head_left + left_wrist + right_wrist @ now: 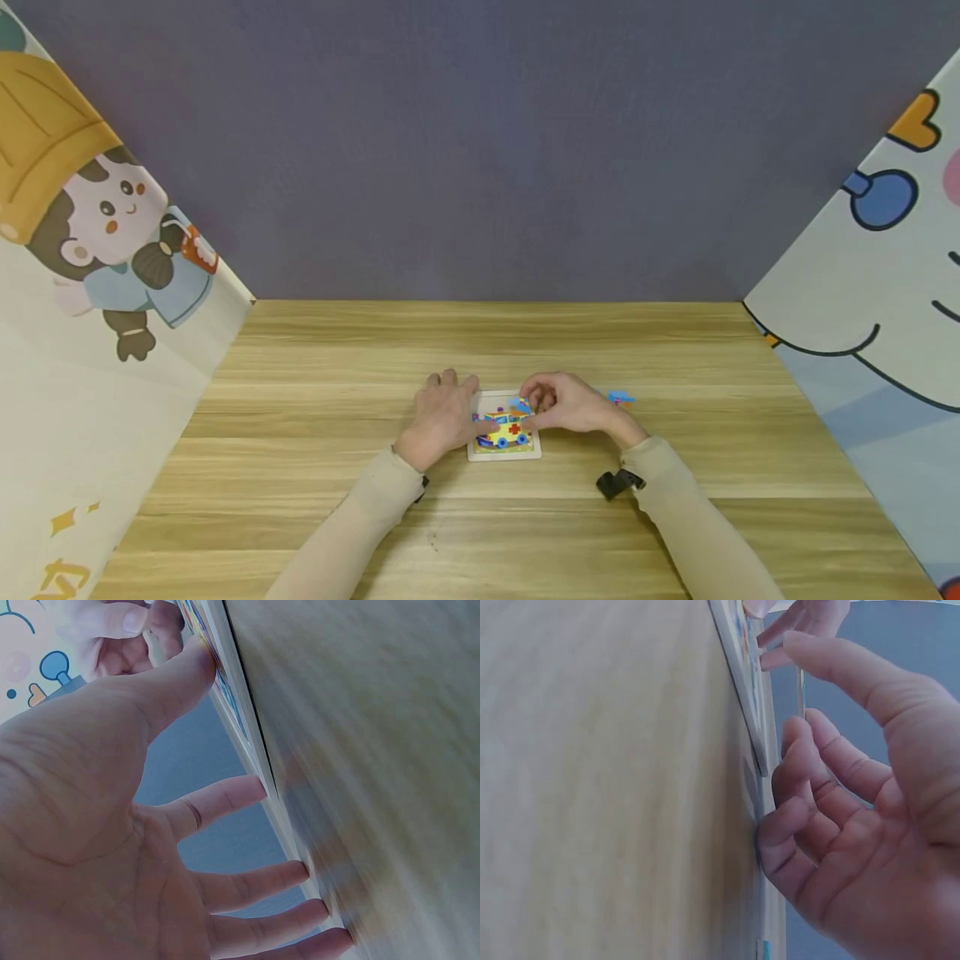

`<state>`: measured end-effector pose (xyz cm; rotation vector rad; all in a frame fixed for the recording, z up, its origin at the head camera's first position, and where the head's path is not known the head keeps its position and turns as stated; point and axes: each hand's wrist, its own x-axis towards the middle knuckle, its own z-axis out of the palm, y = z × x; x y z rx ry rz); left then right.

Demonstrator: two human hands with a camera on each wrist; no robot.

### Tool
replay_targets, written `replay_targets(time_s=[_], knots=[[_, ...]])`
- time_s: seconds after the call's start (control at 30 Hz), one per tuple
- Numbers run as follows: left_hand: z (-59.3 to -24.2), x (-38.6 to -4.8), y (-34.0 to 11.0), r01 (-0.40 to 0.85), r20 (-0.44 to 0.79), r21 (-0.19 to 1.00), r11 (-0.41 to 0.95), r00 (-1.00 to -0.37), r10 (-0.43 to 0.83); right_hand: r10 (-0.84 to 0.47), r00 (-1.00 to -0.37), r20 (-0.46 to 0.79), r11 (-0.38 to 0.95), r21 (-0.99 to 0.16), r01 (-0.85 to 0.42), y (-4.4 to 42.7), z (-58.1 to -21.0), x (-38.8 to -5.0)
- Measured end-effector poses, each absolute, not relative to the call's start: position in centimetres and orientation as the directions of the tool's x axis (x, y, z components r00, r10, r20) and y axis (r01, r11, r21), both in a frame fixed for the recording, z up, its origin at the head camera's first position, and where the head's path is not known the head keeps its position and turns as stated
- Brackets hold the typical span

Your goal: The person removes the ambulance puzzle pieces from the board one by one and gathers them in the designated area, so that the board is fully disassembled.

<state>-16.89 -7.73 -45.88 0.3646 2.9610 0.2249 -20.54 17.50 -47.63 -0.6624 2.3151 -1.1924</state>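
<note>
1. The wooden bench (480, 542) carries everything, a level base.
2. The left hand (442, 417) spreads wide, gripping nothing; its thumb rests on the board, probably to steady it.
3. The right hand (570, 404) pinches a thin piece (801, 694) over the board's far right, fingertips apparently giving control.
4. The picture board (504, 457) lies between both hands, handy for each.
5. A blue loose piece (620, 398) lies farther right, perhaps kept clear.

Table (495, 525): wood grain streaking across
Back wall (495, 150): rising dark beyond the far edge
Left panel (82, 417): flashing a hatted cartoon (116, 208), left edge
Right panel (855, 275): orange heart (915, 122), right edge
</note>
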Motion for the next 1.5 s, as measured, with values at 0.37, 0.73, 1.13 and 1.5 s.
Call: replay_targets(time_s=[0.37,0.73,1.13,1.5], knots=[[-46.0,-16.9,-7.7,0.215,-0.129,0.175,0.961,-0.962,0.239,-0.581,-0.8,-0.151,0.459,-0.872,-0.169,19.5,-46.5,-20.4],[-45.9,-16.9,-7.6,0.228,-0.129,0.163,0.96,-0.96,0.25,-0.531,-0.836,-0.14,0.444,-0.886,-0.134,24.2,-46.1,-20.5],[-46.0,-16.9,-7.7,0.227,-0.122,0.178,0.958,-0.961,0.25,-0.479,-0.871,-0.111,0.447,-0.884,-0.133,28.6,-46.7,-20.0],[-46.0,-17.0,-7.6,0.23,-0.13,0.149,0.962,-0.96,0.25,-0.439,-0.896,-0.062,0.457,-0.874,-0.164,31.8,-47.1,-18.5]])
